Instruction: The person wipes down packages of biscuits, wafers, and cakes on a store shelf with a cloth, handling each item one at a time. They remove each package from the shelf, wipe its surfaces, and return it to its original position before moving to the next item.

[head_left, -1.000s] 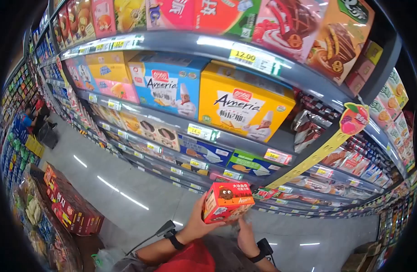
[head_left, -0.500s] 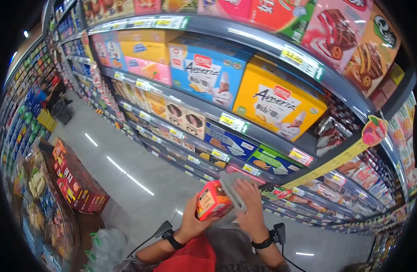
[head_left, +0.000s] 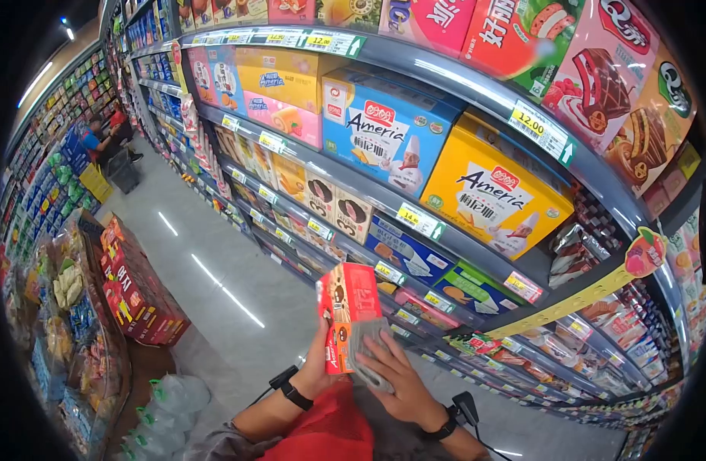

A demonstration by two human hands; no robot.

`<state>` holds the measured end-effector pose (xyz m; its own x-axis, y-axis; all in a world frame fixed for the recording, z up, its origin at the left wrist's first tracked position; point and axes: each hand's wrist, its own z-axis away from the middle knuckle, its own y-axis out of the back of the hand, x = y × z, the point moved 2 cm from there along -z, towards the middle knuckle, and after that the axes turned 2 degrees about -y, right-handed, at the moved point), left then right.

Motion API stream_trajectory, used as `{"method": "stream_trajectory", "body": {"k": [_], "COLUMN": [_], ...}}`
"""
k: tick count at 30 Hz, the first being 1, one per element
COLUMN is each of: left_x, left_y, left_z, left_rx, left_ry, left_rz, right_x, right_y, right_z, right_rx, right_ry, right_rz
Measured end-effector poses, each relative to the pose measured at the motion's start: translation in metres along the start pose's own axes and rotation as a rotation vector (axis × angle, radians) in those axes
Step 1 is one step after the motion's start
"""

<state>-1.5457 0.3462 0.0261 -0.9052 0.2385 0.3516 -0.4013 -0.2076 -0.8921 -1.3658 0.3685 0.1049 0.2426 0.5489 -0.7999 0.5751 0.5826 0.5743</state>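
Note:
A red snack box (head_left: 356, 293) with brown and white printing stands upright in front of my body. My left hand (head_left: 319, 359) grips it from the left, low on its side. Against the right side of the box lies a grey cloth (head_left: 368, 355), pressed there by my right hand (head_left: 395, 376), whose fingers lie over the cloth. Beyond the hands, the shelf holds a blue Ameria box (head_left: 384, 134) and a yellow Ameria box (head_left: 495, 188).
Long shelf rows with price tags (head_left: 420, 220) run along the right. To the left are a red carton stack (head_left: 142, 288), a bin of packaged snacks (head_left: 69, 330) and clear bottles with green handles (head_left: 169, 403). Farther down the aisle, a person in blue (head_left: 96, 142) is beside a dark basket (head_left: 122, 170).
The red box has turned more upright and moved up and slightly left. My right hand and the cloth have shifted left and down along its side. The view has shifted a little.

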Motion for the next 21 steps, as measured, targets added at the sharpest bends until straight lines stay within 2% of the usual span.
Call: {"method": "stream_trajectory", "body": {"k": [3,5,6,8,9,12,13,16,19,21], "left_x": [-0.019,-0.037,-0.041,-0.05,-0.052,-0.052,-0.055,-0.056,-0.054,-0.055], "left_y": [0.022,0.022,0.017,0.003,-0.001,-0.008,-0.003,-0.007,0.001,0.008], "left_z": [-0.008,-0.014,-0.018,-0.02,-0.024,-0.03,-0.031,-0.022,-0.012,-0.009], "left_rx": [-0.094,-0.139,-0.137,-0.135,-0.104,-0.18,-0.163,-0.039,-0.003,-0.028], "left_ry": [0.141,0.296,0.262,0.18,0.088,0.238,0.284,0.348,0.413,0.398], "left_rz": [0.084,0.096,-0.11,-0.523,-0.507,0.053,0.063,-0.233,-0.224,-0.112], "right_x": [0.006,0.01,0.014,0.023,0.026,0.031,0.032,0.04,0.057,0.063], "right_y": [-0.003,-0.007,-0.007,0.006,0.008,0.0,0.0,0.008,0.028,0.034], "right_z": [0.024,0.031,0.034,0.034,0.034,0.039,0.04,0.042,0.035,0.03], "right_rx": [0.078,0.301,0.421,0.39,0.368,0.386,0.367,0.355,0.442,0.535], "right_ry": [-0.018,-0.131,-0.185,-0.129,-0.106,-0.18,-0.168,-0.159,-0.26,-0.3], "right_rz": [-0.117,-0.334,-0.442,-0.255,-0.17,-0.145,-0.115,0.003,0.144,-0.27]}}
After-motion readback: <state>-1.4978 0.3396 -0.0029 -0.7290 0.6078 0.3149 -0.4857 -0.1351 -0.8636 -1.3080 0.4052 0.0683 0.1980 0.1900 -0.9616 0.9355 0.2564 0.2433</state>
